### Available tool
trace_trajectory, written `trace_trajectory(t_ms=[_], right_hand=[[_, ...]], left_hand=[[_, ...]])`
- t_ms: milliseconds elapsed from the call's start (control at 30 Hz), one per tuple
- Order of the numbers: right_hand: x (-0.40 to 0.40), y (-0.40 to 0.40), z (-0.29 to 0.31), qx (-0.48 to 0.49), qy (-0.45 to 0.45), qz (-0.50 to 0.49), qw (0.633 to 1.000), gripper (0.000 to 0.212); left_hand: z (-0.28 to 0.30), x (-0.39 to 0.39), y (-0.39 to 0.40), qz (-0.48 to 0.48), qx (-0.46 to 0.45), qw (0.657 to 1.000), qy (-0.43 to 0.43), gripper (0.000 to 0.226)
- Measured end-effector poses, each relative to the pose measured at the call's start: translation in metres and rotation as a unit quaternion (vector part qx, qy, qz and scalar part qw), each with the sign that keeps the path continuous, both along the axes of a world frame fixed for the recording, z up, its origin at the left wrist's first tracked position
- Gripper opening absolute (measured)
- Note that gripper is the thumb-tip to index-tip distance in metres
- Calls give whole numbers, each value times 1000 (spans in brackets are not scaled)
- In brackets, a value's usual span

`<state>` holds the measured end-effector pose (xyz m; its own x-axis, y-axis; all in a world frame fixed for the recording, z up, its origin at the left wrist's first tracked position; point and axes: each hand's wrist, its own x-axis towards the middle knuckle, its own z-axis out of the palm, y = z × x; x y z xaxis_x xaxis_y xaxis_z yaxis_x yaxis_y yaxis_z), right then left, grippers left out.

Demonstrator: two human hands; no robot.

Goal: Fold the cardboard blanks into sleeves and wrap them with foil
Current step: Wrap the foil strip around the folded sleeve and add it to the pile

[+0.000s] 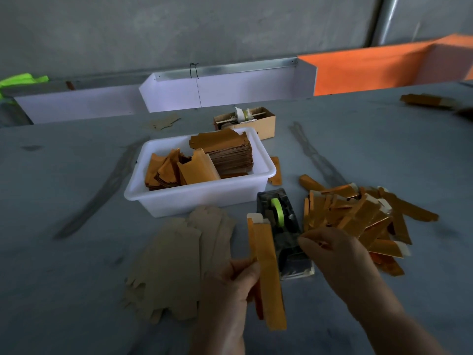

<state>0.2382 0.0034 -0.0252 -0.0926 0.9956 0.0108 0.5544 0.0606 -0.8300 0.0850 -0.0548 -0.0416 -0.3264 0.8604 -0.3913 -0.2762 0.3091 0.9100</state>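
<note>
Left hand (231,285) grips gold foil-wrapped sleeve (266,272), held upright, white end up. Right hand (335,254) fingers curled, fingertips pinched at tape dispenser (281,226); what they hold too small to tell. Dispenser between hands. Flat cardboard blanks (176,260) left of left hand. Finished sleeve pile (358,216) beyond right hand. White tub (204,196) with gold blanks beyond left hand, on grey table (64,278).

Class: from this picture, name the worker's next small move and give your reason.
Probably pull a strip from the black tape dispenser with green roll: the right hand reaches its front, while the left hand holds a folded gold foil sleeve upright, seemingly unsealed.
</note>
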Motion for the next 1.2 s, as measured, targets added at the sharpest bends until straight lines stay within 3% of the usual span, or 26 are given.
trace_trajectory(t_ms=[133, 333, 467, 533, 633, 900, 1200], right_hand=[[-9, 2, -4, -38, 7, 11, 999, 11], [-14, 7, -4, -57, 10, -6, 998, 10], [-20, 6, -10, 43, -30, -36, 998, 13], [-22, 3, -10, 77, 2, -67, 995, 13], [-18, -2, -7, 54, 85, -81, 992, 15], [-15, -20, -13, 56, -22, -71, 996, 24], [-19, -24, -23, 81, -31, -104, 991, 5]], left_hand=[[0, 9, 0, -11, 1, 999, 49, 15], [3, 13, -1, -1, -15, 998, 57, 12], [3, 14, -2, 4, -17, 998, 66, 13], [2, 13, -3, 1, -19, 998, 68, 12], [0, 9, -5, -4, -14, 999, 43, 16], [6, 10, 2, -14, 26, 999, 23, 20], [24, 25, 21, -117, 17, 985, 124, 5]])
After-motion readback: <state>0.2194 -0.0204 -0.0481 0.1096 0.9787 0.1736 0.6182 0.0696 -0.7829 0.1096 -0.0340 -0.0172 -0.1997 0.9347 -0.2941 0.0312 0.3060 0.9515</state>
